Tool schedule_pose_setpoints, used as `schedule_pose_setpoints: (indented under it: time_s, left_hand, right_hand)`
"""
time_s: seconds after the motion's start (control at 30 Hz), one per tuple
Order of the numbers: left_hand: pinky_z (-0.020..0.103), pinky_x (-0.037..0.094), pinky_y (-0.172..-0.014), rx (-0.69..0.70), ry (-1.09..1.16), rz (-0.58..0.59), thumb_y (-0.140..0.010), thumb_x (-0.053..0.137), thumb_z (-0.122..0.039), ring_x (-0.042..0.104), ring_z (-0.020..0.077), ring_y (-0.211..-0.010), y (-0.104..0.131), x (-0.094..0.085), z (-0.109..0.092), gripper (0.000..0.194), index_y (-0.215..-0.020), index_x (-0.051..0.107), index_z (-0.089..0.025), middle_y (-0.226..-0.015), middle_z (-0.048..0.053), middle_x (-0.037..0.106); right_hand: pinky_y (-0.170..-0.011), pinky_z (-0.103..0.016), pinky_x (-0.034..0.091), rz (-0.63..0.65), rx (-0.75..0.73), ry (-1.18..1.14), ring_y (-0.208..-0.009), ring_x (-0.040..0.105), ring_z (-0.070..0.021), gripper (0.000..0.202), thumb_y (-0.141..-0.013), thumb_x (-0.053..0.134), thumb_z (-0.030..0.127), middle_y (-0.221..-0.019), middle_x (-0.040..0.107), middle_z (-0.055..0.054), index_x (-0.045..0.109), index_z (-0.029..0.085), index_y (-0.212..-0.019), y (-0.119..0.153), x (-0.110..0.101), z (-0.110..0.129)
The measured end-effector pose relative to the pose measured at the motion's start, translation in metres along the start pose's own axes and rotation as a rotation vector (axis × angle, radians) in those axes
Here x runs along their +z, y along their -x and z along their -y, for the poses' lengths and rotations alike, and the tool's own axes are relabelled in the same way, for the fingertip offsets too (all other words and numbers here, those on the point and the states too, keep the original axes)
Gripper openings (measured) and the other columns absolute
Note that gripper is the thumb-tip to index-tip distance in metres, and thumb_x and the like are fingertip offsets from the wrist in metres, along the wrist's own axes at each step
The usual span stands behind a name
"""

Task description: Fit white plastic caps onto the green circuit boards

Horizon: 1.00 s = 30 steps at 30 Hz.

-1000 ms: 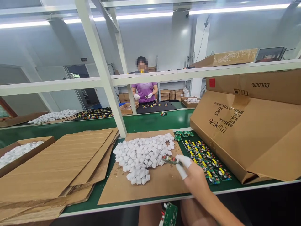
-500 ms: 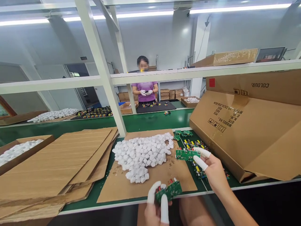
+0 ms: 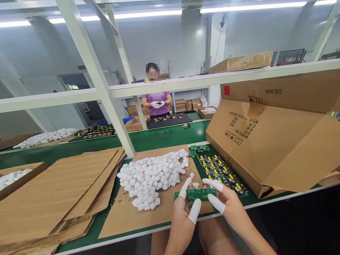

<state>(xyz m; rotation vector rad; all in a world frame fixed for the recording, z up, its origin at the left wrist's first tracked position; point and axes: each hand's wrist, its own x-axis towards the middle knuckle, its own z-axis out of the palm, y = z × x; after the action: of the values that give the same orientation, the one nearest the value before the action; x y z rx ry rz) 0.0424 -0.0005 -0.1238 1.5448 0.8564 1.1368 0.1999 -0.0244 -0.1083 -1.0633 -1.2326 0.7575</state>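
Observation:
Green circuit boards [image 3: 198, 195] are held close together over the front edge of the cardboard sheet [image 3: 130, 225]; where one board ends and another begins is hard to tell. My left hand [image 3: 186, 209], with white finger covers, grips them at the left and from below. At their right end, the covered thumb and finger of my right hand [image 3: 225, 200] pinch the green board. Beyond my hands, a pile of white pieces [image 3: 156, 173] lies on the sheet, with one loose white piece [image 3: 192, 175] near my left fingertips. Rows of populated boards [image 3: 221, 173] lie to the right.
Flat cardboard sheets [image 3: 71, 180] are stacked at the left. A large open carton [image 3: 255, 141] stands at the right. More green boards [image 3: 199, 148] lie behind the rows. A white frame post [image 3: 99, 78] rises from the bench. Across it, a person [image 3: 156, 99] handles a small dark part.
My hands have come together, the right one moving left and down with its board to meet the left. The view has shifted, uncovering the rows of boards.

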Motion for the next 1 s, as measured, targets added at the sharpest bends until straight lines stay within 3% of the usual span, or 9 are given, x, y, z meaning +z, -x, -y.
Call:
schedule_pose_setpoints:
  time_s: [0.07, 0.17, 0.27, 0.37, 0.53, 0.63, 0.73, 0.87, 1.0]
  left_hand:
    - [0.035, 0.044, -0.100, -0.059, 0.096, 0.041, -0.082, 0.056, -0.037, 0.055, 0.0228, -0.112, -0.002, 0.003, 0.003, 0.051, -0.128, 0.046, -0.015, -0.123, 0.014, 0.058]
    - [0.034, 0.049, -0.093, -0.082, 0.095, -0.071, -0.076, 0.061, -0.034, 0.061, 0.0234, -0.101, -0.005, 0.013, 0.010, 0.037, -0.107, 0.059, -0.014, -0.108, 0.012, 0.065]
    - [0.039, 0.051, -0.090, -0.113, 0.070, -0.201, -0.071, 0.061, -0.035, 0.063, 0.0261, -0.096, -0.008, 0.029, 0.011, 0.035, -0.098, 0.062, -0.012, -0.101, 0.014, 0.067]
    - [0.043, 0.049, -0.091, -0.130, -0.005, -0.250, -0.069, 0.059, -0.037, 0.062, 0.0286, -0.098, -0.014, 0.045, 0.000, 0.040, -0.099, 0.062, -0.011, -0.102, 0.015, 0.067]
    - [0.043, 0.047, -0.091, 0.070, -0.200, -0.316, -0.076, 0.054, -0.035, 0.063, 0.0255, -0.094, -0.026, 0.063, -0.029, 0.031, -0.100, 0.065, -0.018, -0.101, 0.009, 0.070]
    - [0.037, 0.050, -0.083, 0.188, -0.272, -0.305, -0.078, 0.053, -0.031, 0.064, 0.0218, -0.085, -0.038, 0.069, -0.044, 0.024, -0.096, 0.065, -0.020, -0.092, 0.005, 0.071]
    - [0.033, 0.049, -0.083, 0.229, -0.284, -0.226, -0.079, 0.052, -0.026, 0.062, 0.0202, -0.091, -0.062, 0.066, -0.055, 0.025, -0.102, 0.059, -0.019, -0.098, 0.006, 0.068]
    - [0.034, 0.048, -0.082, 0.126, -0.383, -0.218, -0.080, 0.051, -0.021, 0.062, 0.0215, -0.091, -0.112, 0.049, -0.059, 0.027, -0.106, 0.054, -0.014, -0.102, 0.011, 0.066]
    - [0.036, 0.048, -0.078, 0.084, -0.462, -0.058, -0.069, 0.060, -0.006, 0.063, 0.0225, -0.081, -0.160, 0.043, -0.039, 0.024, -0.092, 0.063, -0.013, -0.087, 0.008, 0.068]
  right_hand:
    - [-0.082, -0.032, 0.056, -0.003, -0.048, 0.116, -0.090, 0.068, -0.0204, 0.030, -0.072, 0.060, 0.026, -0.099, 0.070, -0.012, 0.068, 0.016, -0.099, 0.005, -0.001, -0.003]
    - [-0.078, -0.034, 0.057, -0.079, -0.134, 0.356, -0.086, 0.068, -0.0215, 0.027, -0.074, 0.057, 0.026, -0.094, 0.071, -0.011, 0.069, 0.016, -0.096, 0.011, -0.004, -0.015]
    - [-0.075, -0.033, 0.058, -0.205, -0.237, 0.508, -0.085, 0.068, -0.0212, 0.026, -0.078, 0.053, 0.028, -0.093, 0.071, -0.009, 0.069, 0.016, -0.096, 0.014, -0.007, -0.026]
    - [-0.073, -0.028, 0.059, -0.312, -0.342, 0.581, -0.084, 0.069, -0.0190, 0.025, -0.081, 0.052, 0.026, -0.092, 0.071, -0.008, 0.067, 0.015, -0.097, 0.013, -0.011, -0.023]
    - [-0.077, -0.024, 0.056, -0.475, -0.594, 0.687, -0.083, 0.067, -0.0156, 0.021, -0.084, 0.055, 0.019, -0.092, 0.069, -0.007, 0.063, 0.016, -0.103, 0.005, -0.019, 0.005]
    - [-0.081, -0.025, 0.054, -0.516, -0.660, 0.702, -0.086, 0.065, -0.0159, 0.026, -0.084, 0.055, 0.015, -0.097, 0.066, -0.008, 0.058, 0.017, -0.110, -0.001, -0.024, 0.015]
    - [-0.080, -0.029, 0.053, -0.580, -0.688, 0.725, -0.087, 0.064, -0.0180, 0.029, -0.085, 0.053, 0.013, -0.098, 0.065, -0.009, 0.057, 0.018, -0.113, -0.013, -0.032, 0.013]
    - [-0.082, -0.035, 0.052, -0.684, -0.652, 0.720, -0.092, 0.060, -0.0203, 0.026, -0.086, 0.050, 0.014, -0.098, 0.064, -0.010, 0.058, 0.019, -0.110, -0.044, -0.048, -0.003]
    - [-0.084, -0.041, 0.050, -0.464, -0.283, 0.812, -0.095, 0.059, -0.0244, 0.032, -0.086, 0.045, 0.021, -0.100, 0.064, -0.013, 0.056, 0.013, -0.116, -0.086, -0.052, -0.025]
